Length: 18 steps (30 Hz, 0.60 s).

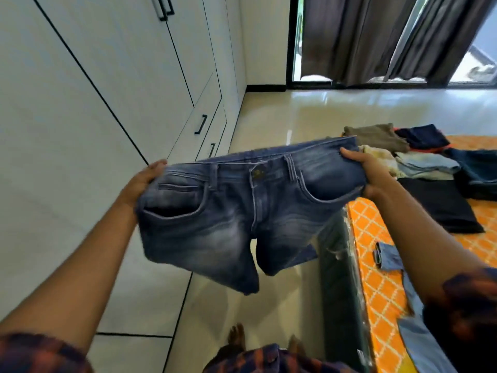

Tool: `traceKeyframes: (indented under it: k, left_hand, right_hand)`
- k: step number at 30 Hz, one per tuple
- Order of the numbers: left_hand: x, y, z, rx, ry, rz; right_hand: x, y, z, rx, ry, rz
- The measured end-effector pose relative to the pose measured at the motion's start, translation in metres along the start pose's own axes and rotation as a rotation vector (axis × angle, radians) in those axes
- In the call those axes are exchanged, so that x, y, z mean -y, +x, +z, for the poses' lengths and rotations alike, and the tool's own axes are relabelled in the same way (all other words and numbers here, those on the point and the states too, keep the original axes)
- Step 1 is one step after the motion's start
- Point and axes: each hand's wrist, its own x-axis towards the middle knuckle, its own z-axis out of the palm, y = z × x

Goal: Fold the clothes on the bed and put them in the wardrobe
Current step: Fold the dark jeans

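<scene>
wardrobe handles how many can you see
4: two long handles side by side up top, a short handle lower down, another just below by the jeans. More may hide behind them.

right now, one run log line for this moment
left grip: holds jeans waistband; right grip: holds waistband too; jeans: in air over floor, beside bed; wardrobe: doors shut

A home bedroom: a bed (376,265), built-in white wardrobe (107,90), apparently grey curtains (363,36) over glass doors.

Two hands (142,181) (373,176), one pair of jeans (228,211), one bed (376,265).
</scene>
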Motion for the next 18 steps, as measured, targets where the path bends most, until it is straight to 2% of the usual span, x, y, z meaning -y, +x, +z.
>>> traceKeyframes:
  k: [3,5,7,9,11,14,18]
  left_hand:
    - [0.026,0.005,0.026,0.001,0.339,0.038]
    - [0.037,0.006,0.025,-0.045,0.453,0.106]
    - [0.048,0.004,0.014,-0.149,0.344,0.132]
    - [0.054,0.003,0.004,-0.171,0.246,0.126]
    - [0.049,0.006,0.005,-0.158,0.301,0.196]
    - [0.028,0.011,0.002,-0.092,0.561,0.403]
    - [0.018,0.023,-0.008,-0.035,1.064,0.539]
  right_hand:
    - [-0.006,0.026,0.013,-0.191,-0.16,-0.069]
    - [-0.016,0.031,0.012,-0.271,-0.264,-0.138]
    - [-0.025,0.026,0.008,-0.253,-0.291,-0.162]
    - [-0.032,0.02,0.007,-0.201,-0.308,-0.214]
    - [-0.036,0.013,0.01,-0.193,-0.284,-0.242]
    - [-0.028,0.007,0.022,-0.169,-0.178,-0.249]
    - [-0.01,0.001,0.045,-0.038,-0.095,-0.268]
